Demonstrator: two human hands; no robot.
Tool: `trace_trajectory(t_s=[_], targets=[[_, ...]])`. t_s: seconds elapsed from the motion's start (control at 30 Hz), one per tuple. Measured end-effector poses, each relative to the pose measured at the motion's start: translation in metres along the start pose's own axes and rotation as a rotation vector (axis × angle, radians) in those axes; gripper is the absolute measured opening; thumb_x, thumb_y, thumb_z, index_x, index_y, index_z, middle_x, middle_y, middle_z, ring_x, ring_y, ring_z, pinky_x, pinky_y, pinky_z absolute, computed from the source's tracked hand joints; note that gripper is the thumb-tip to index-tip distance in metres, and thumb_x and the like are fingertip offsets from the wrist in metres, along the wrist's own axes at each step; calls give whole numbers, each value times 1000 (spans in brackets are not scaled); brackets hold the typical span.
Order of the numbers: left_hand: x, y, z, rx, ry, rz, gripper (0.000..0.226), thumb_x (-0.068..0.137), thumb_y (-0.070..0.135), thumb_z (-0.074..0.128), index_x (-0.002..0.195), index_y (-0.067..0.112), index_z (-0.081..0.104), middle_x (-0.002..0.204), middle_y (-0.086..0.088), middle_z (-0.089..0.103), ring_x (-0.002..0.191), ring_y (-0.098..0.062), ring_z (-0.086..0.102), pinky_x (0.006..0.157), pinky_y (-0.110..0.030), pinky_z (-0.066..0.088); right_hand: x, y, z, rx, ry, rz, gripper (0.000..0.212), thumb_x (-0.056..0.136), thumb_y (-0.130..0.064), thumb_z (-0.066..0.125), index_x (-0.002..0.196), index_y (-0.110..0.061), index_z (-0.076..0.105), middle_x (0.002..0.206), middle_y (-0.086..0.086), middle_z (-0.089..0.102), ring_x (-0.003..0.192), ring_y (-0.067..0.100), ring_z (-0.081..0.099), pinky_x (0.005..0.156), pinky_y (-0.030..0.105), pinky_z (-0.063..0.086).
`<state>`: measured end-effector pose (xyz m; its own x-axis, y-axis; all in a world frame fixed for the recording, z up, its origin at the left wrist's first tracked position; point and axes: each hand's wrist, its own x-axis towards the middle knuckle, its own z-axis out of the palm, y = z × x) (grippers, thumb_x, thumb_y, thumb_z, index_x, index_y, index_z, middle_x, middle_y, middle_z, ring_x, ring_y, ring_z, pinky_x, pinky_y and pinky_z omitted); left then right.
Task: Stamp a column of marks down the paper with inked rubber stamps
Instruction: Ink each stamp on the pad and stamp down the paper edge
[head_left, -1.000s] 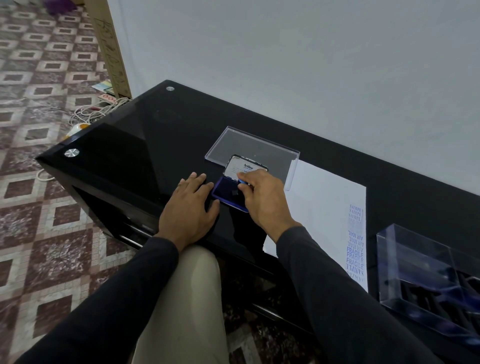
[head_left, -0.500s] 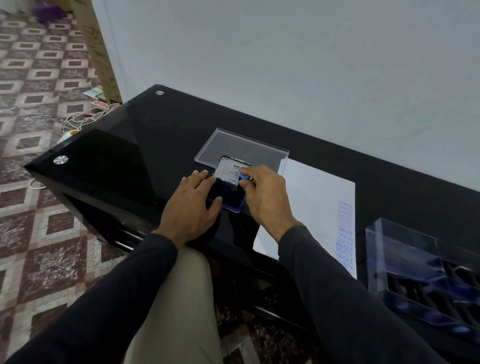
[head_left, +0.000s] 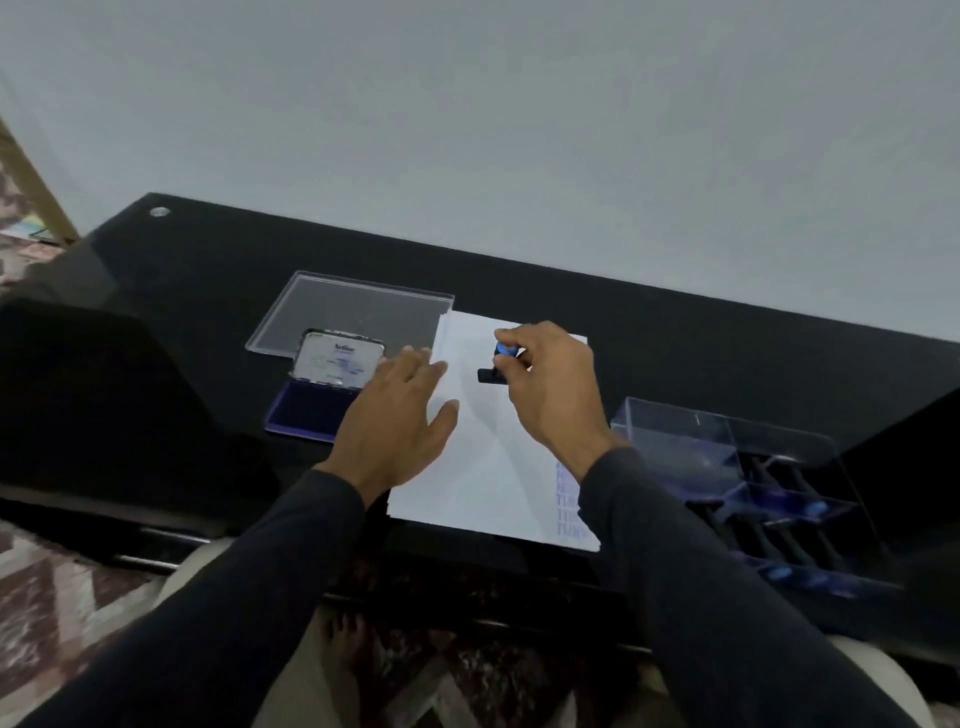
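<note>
The right hand (head_left: 553, 387) is pinching a rubber stamp (head_left: 497, 364) by its blue knob, holding its black base over the upper part of the white paper (head_left: 483, 467); whether it is touching the sheet cannot be told. Left of that grip, the left hand (head_left: 397, 421) is lying flat with fingers spread across the paper's left edge. Beyond it, the open ink pad (head_left: 319, 400) is sitting on the black glass table (head_left: 182, 291). Right of the grip, a clear stamp case (head_left: 727, 467) is standing.

Head view — forward, down, near table (head_left: 208, 291)
</note>
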<state>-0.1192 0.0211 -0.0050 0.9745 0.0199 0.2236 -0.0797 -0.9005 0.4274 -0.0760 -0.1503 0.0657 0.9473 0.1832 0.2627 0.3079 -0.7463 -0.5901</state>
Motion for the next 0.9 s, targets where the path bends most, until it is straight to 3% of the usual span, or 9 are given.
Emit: trace_trajectory(t_s=[0.23, 0.4, 0.53, 0.77, 0.9], targets=[[28, 29, 31, 25, -60, 78, 55, 101, 48, 49, 149, 21, 47, 161, -2, 36, 152, -22, 24, 123, -40, 16, 11, 45, -26, -69, 30, 74, 28, 93, -19, 66, 121, -16, 69, 116, -1, 64, 89, 5, 53, 82, 8, 38], [47, 39, 45, 15, -91, 108, 54, 101, 49, 48, 147, 21, 49, 161, -2, 37, 152, -23, 24, 124, -41, 18, 21, 68, -36, -82, 37, 89, 29, 94, -18, 65, 122, -16, 68, 116, 0, 64, 91, 2, 51, 84, 7, 38], [61, 43, 54, 7, -103, 109, 54, 101, 50, 48, 147, 22, 50, 161, -2, 37, 152, -23, 25, 124, -42, 17, 32, 80, -37, -92, 28, 107, 30, 94, -19, 65, 124, -16, 67, 117, -1, 64, 92, 2, 51, 76, 1, 35], [81, 46, 64, -17, -134, 96, 56, 100, 52, 47, 149, 24, 47, 163, 0, 33, 153, -22, 22, 123, -41, 17, 45, 93, -30, -116, 8, 118, 29, 94, -20, 65, 123, -17, 68, 116, 0, 64, 91, 4, 53, 75, 1, 35], [87, 45, 70, -19, -153, 122, 56, 101, 51, 46, 149, 23, 47, 163, 0, 33, 153, -21, 21, 123, -39, 17, 49, 96, -26, -121, 12, 124, 27, 94, -18, 65, 121, -14, 69, 115, 2, 65, 96, 10, 60, 81, 9, 38]])
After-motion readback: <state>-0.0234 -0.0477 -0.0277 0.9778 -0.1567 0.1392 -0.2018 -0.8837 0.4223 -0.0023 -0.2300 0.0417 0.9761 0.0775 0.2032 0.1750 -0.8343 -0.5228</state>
